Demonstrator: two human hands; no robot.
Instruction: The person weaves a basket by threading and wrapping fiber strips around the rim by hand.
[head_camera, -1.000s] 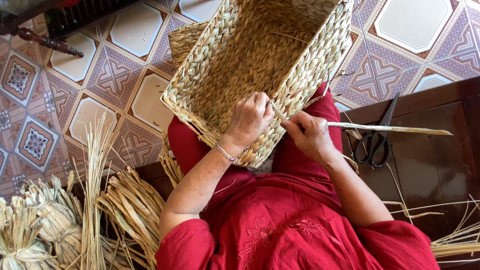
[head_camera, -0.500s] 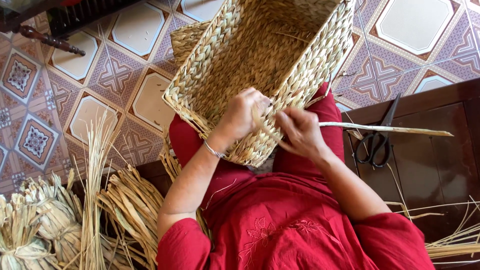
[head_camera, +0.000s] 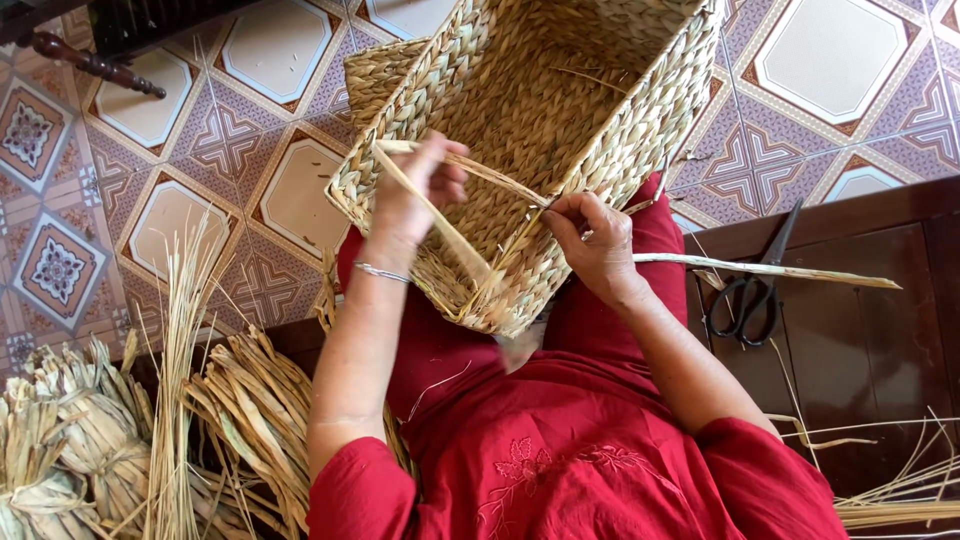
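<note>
Basket (head_camera: 560, 130) of woven straw rests on the red-clad lap, its rim under both hands. Left hand (head_camera: 415, 200) fingers close around a flat straw strand (head_camera: 440, 225) looping past them; right hand (head_camera: 595, 245) fingers pinch the strand's other end at the rim. Scissors (head_camera: 750, 290) lie well right of the fingers.

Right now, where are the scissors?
In the head view, the black scissors lie on the dark wooden surface at the right, just beyond the right hand, beside a loose straw strand.
</note>
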